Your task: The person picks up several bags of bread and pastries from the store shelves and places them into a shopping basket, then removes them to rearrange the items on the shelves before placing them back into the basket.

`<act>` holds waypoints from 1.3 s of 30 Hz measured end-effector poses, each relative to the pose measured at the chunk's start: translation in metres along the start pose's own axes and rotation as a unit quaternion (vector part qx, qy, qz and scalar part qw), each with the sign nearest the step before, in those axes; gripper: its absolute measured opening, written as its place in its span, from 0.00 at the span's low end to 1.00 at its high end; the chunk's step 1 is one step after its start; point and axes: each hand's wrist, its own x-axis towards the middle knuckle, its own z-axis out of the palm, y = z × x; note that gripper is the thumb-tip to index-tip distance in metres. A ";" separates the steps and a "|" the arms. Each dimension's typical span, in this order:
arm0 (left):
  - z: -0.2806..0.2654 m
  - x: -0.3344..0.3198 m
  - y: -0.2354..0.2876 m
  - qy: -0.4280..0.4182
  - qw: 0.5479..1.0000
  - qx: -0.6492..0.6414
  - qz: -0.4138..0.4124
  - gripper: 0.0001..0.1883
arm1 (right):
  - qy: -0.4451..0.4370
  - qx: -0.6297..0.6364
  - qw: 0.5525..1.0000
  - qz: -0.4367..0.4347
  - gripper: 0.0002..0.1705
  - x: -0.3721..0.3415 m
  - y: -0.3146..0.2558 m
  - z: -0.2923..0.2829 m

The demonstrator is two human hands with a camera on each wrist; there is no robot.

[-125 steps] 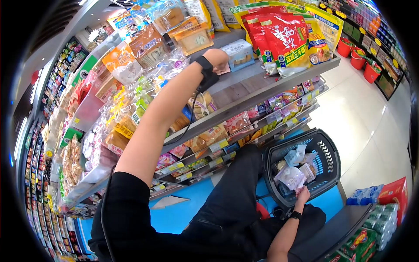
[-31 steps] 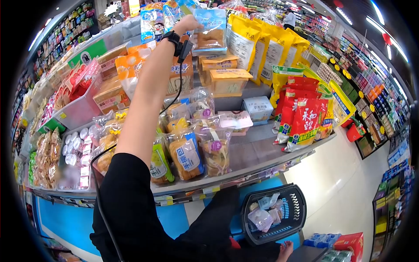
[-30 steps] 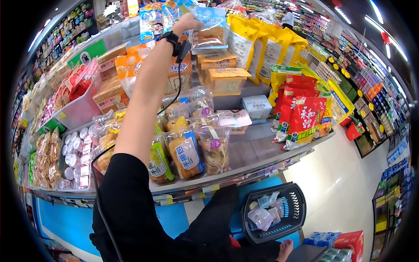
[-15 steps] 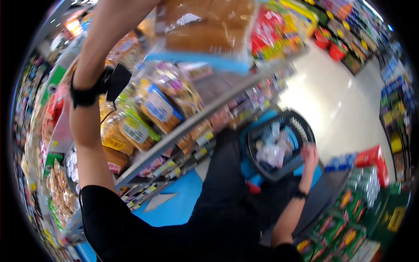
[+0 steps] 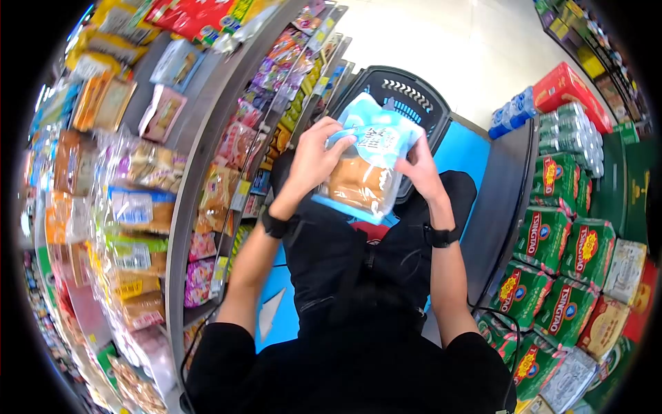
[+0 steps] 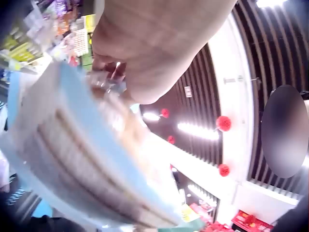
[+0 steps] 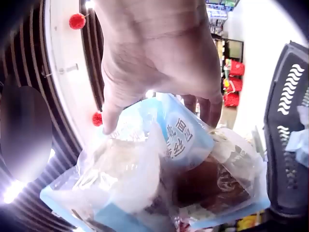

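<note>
A clear and light-blue bag of bread (image 5: pixel 362 179) is held up in front of the lap, brown bread showing through its lower half. My left hand (image 5: pixel 316 157) pinches its upper left edge, thumb lying over the front. On the opposite upper edge, my right hand (image 5: pixel 420 169) grips the bag. The right wrist view shows the right thumb (image 7: pixel 112 113) on one side of the bag of bread (image 7: pixel 178 140) and fingers on the other. In the left wrist view the bag is blurred below the left hand (image 6: pixel 154 43).
Behind the bag stands a dark shopping basket (image 5: pixel 434 103) on the floor. Shelves (image 5: pixel 200 152) with packaged breads and snacks run along the left. A dark bench-like ledge (image 5: pixel 496 186) is on the right, beside stacked green drink packs (image 5: pixel 545 234) and a red box (image 5: pixel 569 93).
The left hand has taken the blue bag of bread from the upper shelf and brought it down over the lap. The right hand has come from the basket's side to the bag. The view has turned rightward.
</note>
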 end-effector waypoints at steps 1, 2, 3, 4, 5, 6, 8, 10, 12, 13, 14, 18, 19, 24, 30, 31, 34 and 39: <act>0.022 0.009 -0.029 0.011 1.000 -0.026 -0.010 0.11 | 0.011 -0.037 0.999 0.019 0.50 0.004 0.013 -0.009; 0.040 0.019 -0.050 0.009 0.998 -0.041 -0.040 0.11 | 0.027 -0.076 0.996 0.032 0.49 0.007 0.024 -0.015; 0.056 0.024 -0.068 0.009 0.995 -0.056 -0.076 0.11 | 0.041 -0.108 0.993 0.030 0.44 0.012 0.034 -0.020; 0.068 0.031 -0.081 0.013 0.996 -0.058 -0.065 0.10 | 0.069 -0.179 0.981 0.019 0.38 0.016 0.044 -0.027; 0.082 0.036 -0.095 0.012 0.995 -0.062 -0.073 0.10 | 0.094 -0.249 0.964 0.010 0.33 0.021 0.055 -0.034; 0.093 0.042 -0.105 0.015 0.998 -0.042 -0.054 0.10 | 0.087 -0.291 0.951 0.052 0.29 0.027 0.071 -0.044; 0.108 0.064 -0.122 0.015 1.000 -0.007 0.017 0.11 | 0.070 -0.371 0.916 0.135 0.21 0.041 0.103 -0.066; 0.118 0.089 -0.140 -0.038 0.999 -0.026 0.030 0.13 | 0.110 -0.448 0.887 0.016 0.16 0.054 0.131 -0.083; 0.132 0.106 -0.157 -0.052 0.995 -0.075 0.039 0.14 | 0.157 -0.433 0.887 0.014 0.18 0.065 0.154 -0.096; 0.138 0.113 -0.165 -0.045 0.993 -0.097 0.054 0.13 | 0.183 -0.438 0.880 0.028 0.18 0.074 0.154 -0.099; 0.142 0.120 -0.179 -0.070 0.991 -0.116 0.004 0.17 | 0.188 -0.450 0.872 0.045 0.18 0.081 0.160 -0.108; 0.144 0.122 -0.202 0.053 0.994 0.073 -0.062 0.38 | 0.258 -0.409 0.862 0.152 0.14 0.099 0.197 -0.149; 0.140 0.117 -0.208 0.043 0.991 0.080 -0.095 0.36 | 0.277 -0.424 0.856 0.101 0.19 0.097 0.206 -0.158; 0.121 0.074 -0.263 -0.060 0.964 -0.014 -0.257 0.20 | 0.264 -0.557 0.775 0.139 0.28 0.073 0.232 -0.164; 0.119 0.087 -0.231 -0.053 0.974 -0.028 -0.219 0.13 | -0.046 -0.584 0.711 0.389 0.31 0.084 0.260 -0.110; 0.120 0.088 -0.230 -0.062 0.973 -0.016 -0.220 0.13 | -0.065 -0.605 0.684 0.402 0.36 0.073 0.283 -0.105; 0.129 0.084 -0.236 -0.040 0.973 -0.053 -0.219 0.12 | -0.016 -0.608 0.698 0.378 0.30 0.038 0.331 -0.099; 0.128 0.074 -0.249 -0.153 0.972 -0.029 -0.176 0.16 | -0.021 -0.565 0.758 0.327 0.18 0.033 0.363 -0.106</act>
